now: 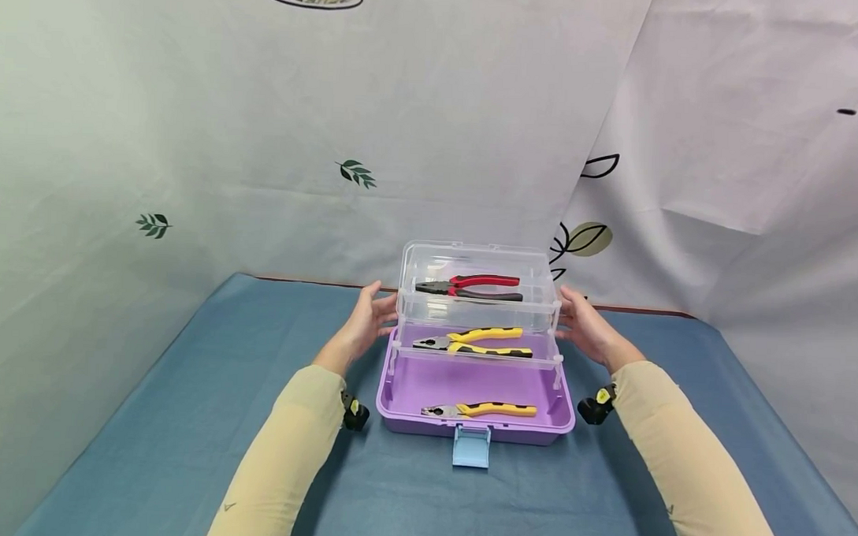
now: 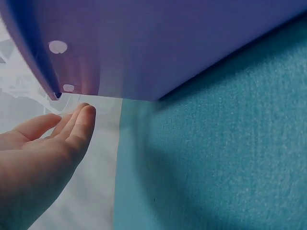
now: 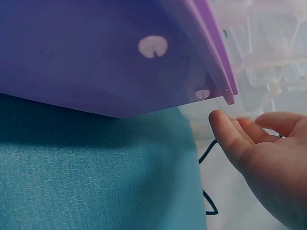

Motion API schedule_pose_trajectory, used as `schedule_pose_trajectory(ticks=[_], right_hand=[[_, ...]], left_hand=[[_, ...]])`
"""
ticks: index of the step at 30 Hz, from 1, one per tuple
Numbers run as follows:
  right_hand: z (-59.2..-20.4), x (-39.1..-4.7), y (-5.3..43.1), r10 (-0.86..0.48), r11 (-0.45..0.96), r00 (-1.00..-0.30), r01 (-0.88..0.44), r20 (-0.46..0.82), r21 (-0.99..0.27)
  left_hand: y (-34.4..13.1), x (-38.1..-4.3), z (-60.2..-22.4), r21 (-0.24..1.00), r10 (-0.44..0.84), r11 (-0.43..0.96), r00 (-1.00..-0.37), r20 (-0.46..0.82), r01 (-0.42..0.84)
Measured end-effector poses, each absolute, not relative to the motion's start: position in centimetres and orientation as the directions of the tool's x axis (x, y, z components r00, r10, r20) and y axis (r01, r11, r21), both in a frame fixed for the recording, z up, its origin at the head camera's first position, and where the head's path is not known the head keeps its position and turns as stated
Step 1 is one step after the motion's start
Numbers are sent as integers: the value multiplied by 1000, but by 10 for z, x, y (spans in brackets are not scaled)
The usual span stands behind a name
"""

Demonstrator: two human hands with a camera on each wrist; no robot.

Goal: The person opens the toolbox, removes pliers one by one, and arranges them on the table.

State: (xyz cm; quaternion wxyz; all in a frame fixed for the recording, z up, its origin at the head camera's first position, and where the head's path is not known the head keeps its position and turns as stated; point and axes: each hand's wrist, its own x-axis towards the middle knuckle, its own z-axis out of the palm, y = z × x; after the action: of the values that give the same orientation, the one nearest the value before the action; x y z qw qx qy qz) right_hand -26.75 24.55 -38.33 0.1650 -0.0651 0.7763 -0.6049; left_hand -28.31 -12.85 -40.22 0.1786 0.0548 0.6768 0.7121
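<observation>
A purple toolbox stands with its clear lid tipped back and its two clear trays fanned out. Red-and-black pliers lie in the upper tray, and yellow-and-black pliers in the lower one. Another yellow-handled pair of pliers rests on the purple floor of the box. My left hand is at the lid's left side, fingers extended, thumb up. On the opposite side is my right hand, its fingers also extended toward the clear parts. Whether either hand's fingertips touch them, I cannot tell.
A light blue latch hangs down at the box's front. Blue cloth covers the table, whose far edge runs behind the box. Pale printed fabric hangs behind and at both sides.
</observation>
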Motion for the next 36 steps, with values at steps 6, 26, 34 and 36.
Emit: schedule_pose_trajectory(ticks=[6,26,34,36], right_hand=[[-384,-266,244,-293,252,-937,116,-190,-961],[-392,-262,243,-315,267,-927,121,-205,-956],[-391,-261,242,-317,290,-923,125,-218,-949],[-392,-261,242,-316,299,-922,126,-223,-946]], left_hand=[[-128,-283,-403,983,332,-27,-929,-164,-184],[-131,-276,-410,976,342,12,-917,-206,-215],[-132,-277,-410,974,335,5,-917,-217,-228],[-132,-277,-410,972,334,9,-916,-223,-233]])
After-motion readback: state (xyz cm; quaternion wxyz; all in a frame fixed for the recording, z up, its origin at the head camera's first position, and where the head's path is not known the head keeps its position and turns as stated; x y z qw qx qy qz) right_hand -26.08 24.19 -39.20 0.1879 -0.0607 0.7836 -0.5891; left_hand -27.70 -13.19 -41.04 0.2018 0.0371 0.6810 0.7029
